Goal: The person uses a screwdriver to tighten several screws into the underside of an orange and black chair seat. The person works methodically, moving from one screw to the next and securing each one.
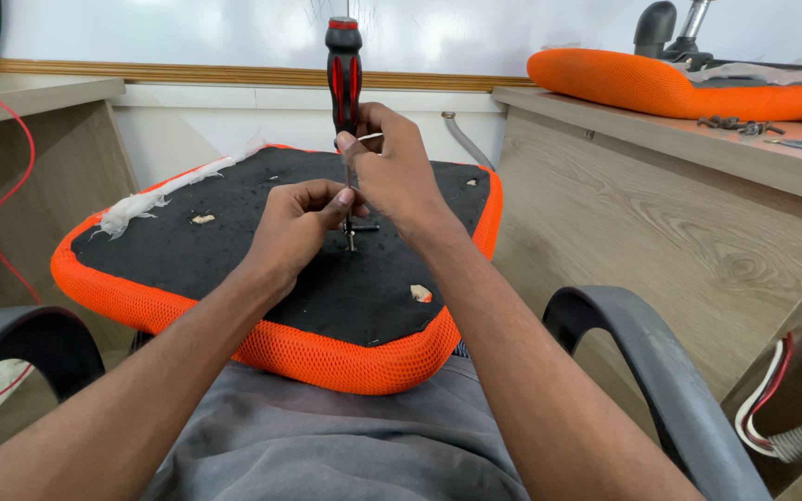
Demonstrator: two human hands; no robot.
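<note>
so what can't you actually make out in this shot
- Head view: the screwdriver tip and the fastener it meets on the seat pad are too small, partly covered by the left hand and right hand.
- The second orange seat is cut off by the right edge.
- The small hardware on the desk is too small.

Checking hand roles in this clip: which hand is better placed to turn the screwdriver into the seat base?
Right, probably. The right hand already grips the upright screwdriver just below its red-and-black handle. The left hand pinches low on the shaft near the tip, steadying it over the black underside of the orange seat cushion.
</note>
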